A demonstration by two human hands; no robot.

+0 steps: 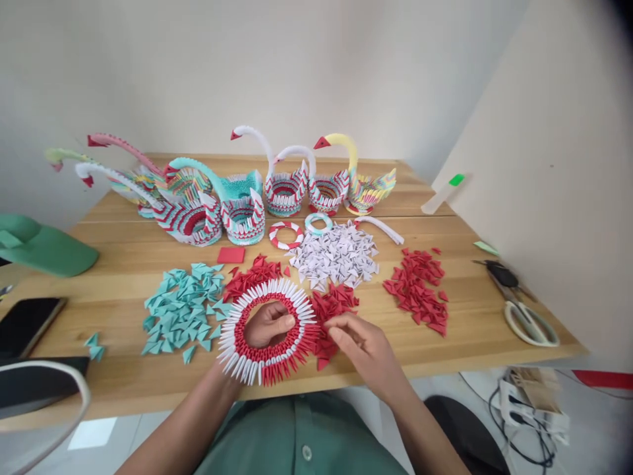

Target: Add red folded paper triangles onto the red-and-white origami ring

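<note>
A spiky ring of folded paper (pixel 240 359), red inside with white and red points outside, is held up by my left hand (pixel 270 324), whose thumb shows through the hole. My right hand (pixel 357 344) is just right of the ring, its thumb and index finger pinched together; what lies between the fingertips is too small to make out. Beneath and beyond those fingertips lies a pile of red paper pieces (pixel 336 300). Another red pile (pixel 253 274) sits behind the ring, partly hidden by it, and teal pieces (pixel 180 307) lie to its left.
Paper swans (pixel 244 218) stand along the back. White pieces (pixel 336 254), two small rings (pixel 285 235) and a curved white strip (pixel 383 227) lie before them. Red pieces (pixel 418 290) and scissors (pixel 529 323) are right; a phone (pixel 30 323) and a green object (pixel 54 251) are left.
</note>
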